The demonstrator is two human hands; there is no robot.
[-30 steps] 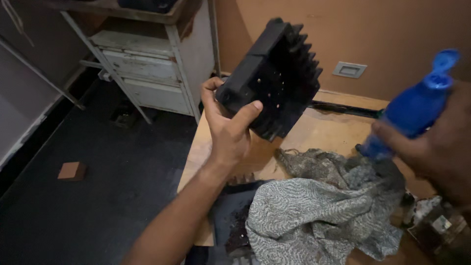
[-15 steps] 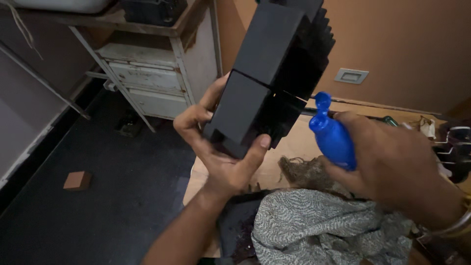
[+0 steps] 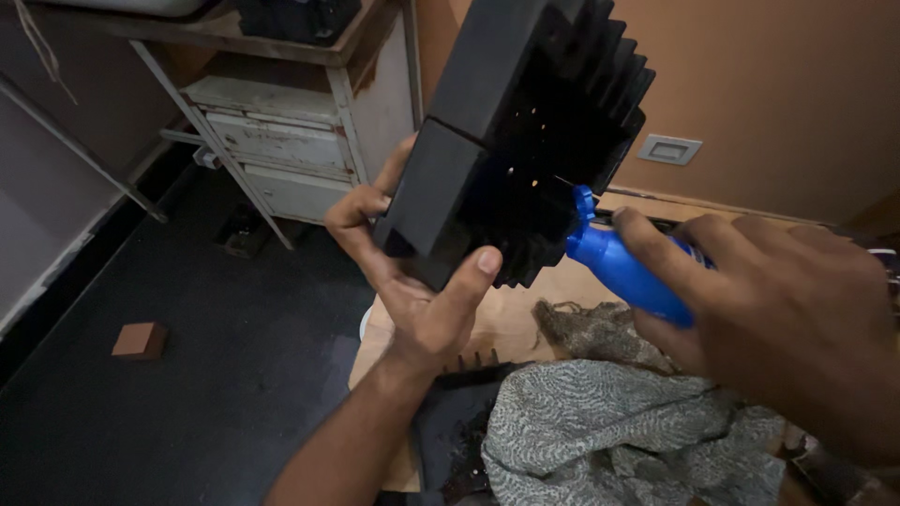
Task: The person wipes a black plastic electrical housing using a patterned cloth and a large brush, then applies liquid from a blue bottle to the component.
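Item: black finned metal block (image 3: 525, 141), a heat-sink sort of piece, with flat dark faces toward me and a row of fins along its right and lower edges. A few small holes show light through its middle. I hold it up in the air, tilted, above the near edge of the wooden table (image 3: 506, 319).

My left hand (image 3: 412, 281) grasps the block from below: thumb pressed on the front face near the bottom corner, fingers wrapped round the left edge behind it.

My right hand (image 3: 778, 319) is closed around a blue spray bottle (image 3: 623, 267), fingers wrapped over its body. Its blue nozzle points left and sits just beside the block's lower fins; I cannot tell whether it touches them.

Beneath the hands: a grey patterned cloth (image 3: 600, 422) lies crumpled on the table, with a coarser brownish rag (image 3: 600, 328) at its upper edge. A second dark finned part (image 3: 450, 422) lies just left of the cloth, under my left forearm.

Surroundings: a tan wall with a pale switch plate (image 3: 669, 149) behind the block. To the left, a worn white metal cabinet with drawers (image 3: 291, 150) on a dark floor (image 3: 187, 375), and a small brown brick-like block (image 3: 141, 340) lying on that floor.
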